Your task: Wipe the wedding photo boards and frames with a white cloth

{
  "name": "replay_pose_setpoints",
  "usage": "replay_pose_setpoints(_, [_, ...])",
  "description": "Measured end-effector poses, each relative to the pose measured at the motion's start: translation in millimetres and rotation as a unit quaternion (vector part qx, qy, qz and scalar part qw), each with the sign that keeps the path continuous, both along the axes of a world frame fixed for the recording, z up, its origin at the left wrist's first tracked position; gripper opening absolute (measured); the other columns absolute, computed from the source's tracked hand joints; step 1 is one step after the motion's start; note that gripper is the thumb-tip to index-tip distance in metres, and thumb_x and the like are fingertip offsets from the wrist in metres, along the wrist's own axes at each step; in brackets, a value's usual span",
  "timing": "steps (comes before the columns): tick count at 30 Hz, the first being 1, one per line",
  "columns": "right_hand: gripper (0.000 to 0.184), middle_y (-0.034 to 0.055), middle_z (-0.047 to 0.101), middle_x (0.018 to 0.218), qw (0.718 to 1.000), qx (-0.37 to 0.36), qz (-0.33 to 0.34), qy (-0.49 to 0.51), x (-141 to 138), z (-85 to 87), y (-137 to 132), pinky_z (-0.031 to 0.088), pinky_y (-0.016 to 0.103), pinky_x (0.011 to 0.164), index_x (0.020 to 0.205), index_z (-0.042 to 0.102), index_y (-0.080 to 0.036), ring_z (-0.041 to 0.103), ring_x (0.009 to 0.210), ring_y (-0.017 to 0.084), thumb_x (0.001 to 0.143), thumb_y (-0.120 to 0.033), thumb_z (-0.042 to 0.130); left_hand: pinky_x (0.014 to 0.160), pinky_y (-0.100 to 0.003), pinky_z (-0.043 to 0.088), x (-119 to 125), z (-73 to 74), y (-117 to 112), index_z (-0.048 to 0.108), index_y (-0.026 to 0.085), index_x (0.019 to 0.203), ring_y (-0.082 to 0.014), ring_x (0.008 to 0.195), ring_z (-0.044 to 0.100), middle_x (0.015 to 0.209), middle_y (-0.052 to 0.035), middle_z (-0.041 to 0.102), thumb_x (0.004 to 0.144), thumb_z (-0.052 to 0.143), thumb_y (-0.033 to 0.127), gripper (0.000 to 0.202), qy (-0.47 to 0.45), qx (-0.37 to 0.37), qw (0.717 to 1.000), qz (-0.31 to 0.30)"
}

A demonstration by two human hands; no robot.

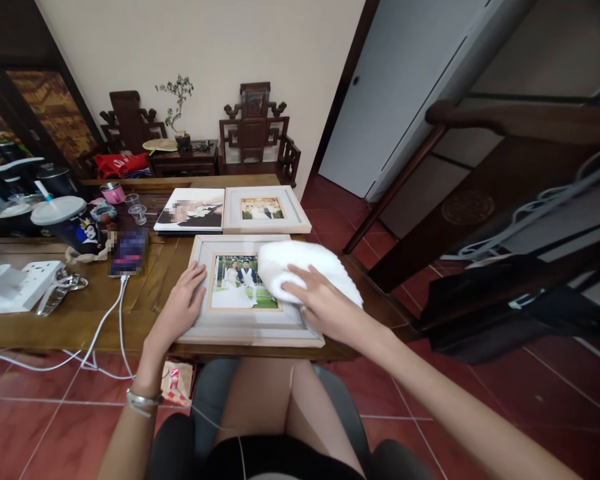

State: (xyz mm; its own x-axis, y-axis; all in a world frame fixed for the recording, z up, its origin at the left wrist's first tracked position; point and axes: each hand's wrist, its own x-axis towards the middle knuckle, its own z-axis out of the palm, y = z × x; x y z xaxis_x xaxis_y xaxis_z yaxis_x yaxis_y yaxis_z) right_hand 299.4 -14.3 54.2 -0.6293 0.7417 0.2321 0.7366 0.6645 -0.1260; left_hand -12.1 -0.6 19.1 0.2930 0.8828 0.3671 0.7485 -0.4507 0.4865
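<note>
A light-coloured picture frame (260,331) lies flat at the table's near edge, holding a photo (245,283) of two people outdoors. My left hand (184,303) rests on its left border, fingers laid along the wood and thumb apart. On the right side of the frame, my right hand (317,297) is closed on a white towel (325,263), pressed against the surface. The towel covers the frame's upper right part and the photo's right edge, and it hangs past the frame's right side.
Behind lie a second picture frame (300,217) and a photo panel (200,207). To the left are a phone (129,252) with white cables, a power strip (27,283), a lidded tumbler (83,223) and a pink cup (113,193). A dark wooden chair (410,200) stands at right.
</note>
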Motion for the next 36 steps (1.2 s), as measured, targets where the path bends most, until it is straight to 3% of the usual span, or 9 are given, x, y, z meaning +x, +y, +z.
replay_pose_setpoints(2, [0.062, 0.0214, 0.059, 0.129, 1.000, 0.008, -0.007, -0.020, -2.7, -2.8, 16.0, 0.033, 0.060, 0.108, 0.120, 0.059, -0.012, 0.040, 0.136, 0.032, 0.064, 0.007, 0.042, 0.116, -0.052, 0.031, -0.1, -0.7, 1.3, 0.057, 0.011, 0.128, -0.0266, 0.141, 0.036, 0.140, -0.0161, 0.054, 0.094, 0.039, 0.025, 0.041, 0.000, 0.004, 1.000, 0.003])
replay_pose_setpoints(4, [0.060, 0.0208, 0.062, 0.125, 0.999, 0.017, 0.005, -0.040, -3.7, -2.7, 14.7, 0.032, 0.059, 0.109, 0.119, 0.060, -0.012, 0.044, 0.134, 0.032, 0.064, 0.006, 0.043, 0.116, -0.050, 0.030, -0.4, -3.5, 2.6, 0.058, 0.009, 0.128, -0.0258, 0.140, 0.037, 0.140, -0.0167, 0.054, 0.094, 0.036, 0.022, 0.042, -0.005, 0.009, 1.000, 0.006])
replay_pose_setpoints(12, [0.053, 0.0158, 0.067, 0.113, 0.996, 0.044, 0.073, -0.031, -2.5, 10.4, -69.4, 0.042, 0.053, 0.107, 0.107, 0.066, -0.017, 0.056, 0.121, 0.031, 0.062, 0.002, 0.047, 0.116, -0.050, 0.031, -0.5, -13.2, 5.7, 0.059, 0.013, 0.128, -0.0236, 0.139, 0.039, 0.139, -0.0135, 0.055, 0.091, 0.035, 0.015, 0.043, -0.039, 0.020, 0.999, 0.015])
replay_pose_setpoints(15, [0.047, 0.0167, 0.068, 0.108, 0.995, 0.036, 0.083, -0.038, -29.2, 11.4, -67.2, 0.041, 0.051, 0.107, 0.107, 0.066, -0.014, 0.058, 0.117, 0.031, 0.067, 0.001, 0.047, 0.116, -0.051, 0.031, -0.2, -11.8, 5.7, 0.061, 0.014, 0.125, -0.0241, 0.138, 0.041, 0.138, -0.0128, 0.057, 0.091, 0.040, 0.020, 0.040, -0.055, 0.013, 0.998, 0.017])
replay_pose_setpoints(20, [0.037, 0.0168, 0.065, 0.112, 0.990, 0.006, 0.134, -0.051, -99.3, 7.7, -48.8, 0.036, 0.050, 0.108, 0.112, 0.064, -0.016, 0.056, 0.117, 0.030, 0.080, -0.005, 0.047, 0.116, -0.050, 0.031, 0.1, -5.5, 4.7, 0.061, 0.015, 0.125, -0.0240, 0.139, 0.040, 0.138, -0.0120, 0.057, 0.091, 0.040, 0.021, 0.040, -0.056, -0.008, 0.998, 0.010])
replay_pose_setpoints(22, [0.035, 0.0176, 0.065, 0.113, 0.990, 0.012, 0.128, -0.059, -112.3, 7.4, -47.7, 0.035, 0.049, 0.108, 0.111, 0.065, -0.015, 0.055, 0.118, 0.030, 0.082, -0.006, 0.046, 0.116, -0.049, 0.031, -0.1, -4.0, 4.3, 0.061, 0.014, 0.125, -0.0241, 0.138, 0.040, 0.138, -0.0121, 0.057, 0.091, 0.039, 0.020, 0.040, -0.050, -0.014, 0.999, 0.011])
replay_pose_setpoints(25, [0.037, 0.0161, 0.066, 0.114, 0.994, 0.004, 0.093, -0.059, -97.8, 10.0, -53.6, 0.035, 0.047, 0.109, 0.107, 0.066, -0.016, 0.055, 0.119, 0.029, 0.078, -0.002, 0.047, 0.116, -0.049, 0.030, -0.9, -4.7, 4.5, 0.061, 0.011, 0.125, -0.0243, 0.139, 0.040, 0.137, -0.0139, 0.057, 0.092, 0.037, 0.019, 0.041, -0.042, -0.004, 0.999, 0.007])
replay_pose_setpoints(31, [0.046, 0.0190, 0.069, 0.111, 0.998, 0.018, 0.009, -0.054, -17.7, 10.9, -73.8, 0.040, 0.051, 0.107, 0.100, 0.070, -0.013, 0.058, 0.119, 0.032, 0.064, 0.003, 0.046, 0.117, -0.048, 0.030, -2.6, -10.3, 7.3, 0.062, 0.010, 0.124, -0.0245, 0.138, 0.040, 0.135, -0.0148, 0.059, 0.092, 0.036, 0.019, 0.042, -0.044, 0.016, 0.999, -0.001])
replay_pose_setpoints(36, [0.050, 0.0192, 0.066, 0.121, 0.999, 0.030, 0.007, -0.039, -11.7, 10.7, -58.7, 0.043, 0.051, 0.104, 0.102, 0.069, -0.014, 0.057, 0.121, 0.032, 0.063, 0.005, 0.044, 0.117, -0.049, 0.031, -2.8, -10.7, 7.5, 0.062, 0.007, 0.124, -0.0259, 0.138, 0.041, 0.135, -0.0169, 0.058, 0.091, 0.036, 0.016, 0.042, -0.042, 0.016, 0.999, -0.003])
